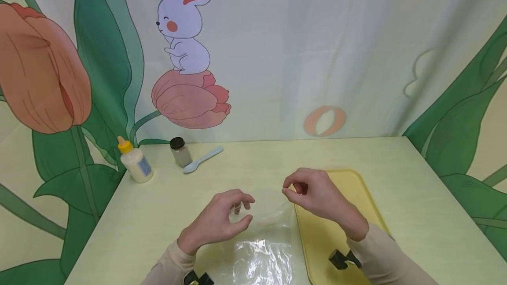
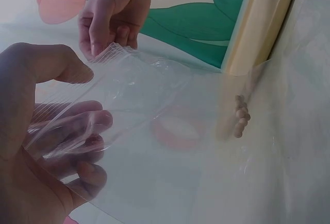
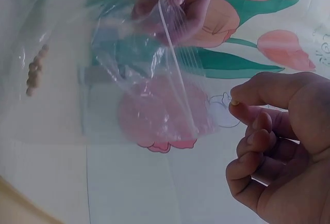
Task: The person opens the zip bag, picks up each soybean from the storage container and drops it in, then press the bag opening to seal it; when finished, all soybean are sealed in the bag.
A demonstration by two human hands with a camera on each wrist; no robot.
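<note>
A clear zip bag (image 1: pixel 263 254) hangs over the table, with its ribbed mouth (image 3: pixel 178 74) at the top. My left hand (image 1: pixel 219 219) holds it by one side of the mouth; in the left wrist view several fingers show through the film, the thumb in front. Inside, low in the bag, lie several small tan bean-like pieces (image 2: pixel 241 116) in a cluster. My right hand (image 1: pixel 317 192) is raised beside the mouth. Between its thumb and forefinger it pinches one tiny pale bean-like piece (image 3: pixel 235 101), which the head view hides.
A yellow tray (image 1: pixel 317 236) lies right of the bag, partly under my right forearm. At the back left stand a white glue bottle (image 1: pixel 136 166) with a yellow cap and a black-lidded jar (image 1: pixel 182 155), a pale spoon (image 1: pixel 203 160) next to it. A printed curtain (image 1: pixel 269 65) hangs behind.
</note>
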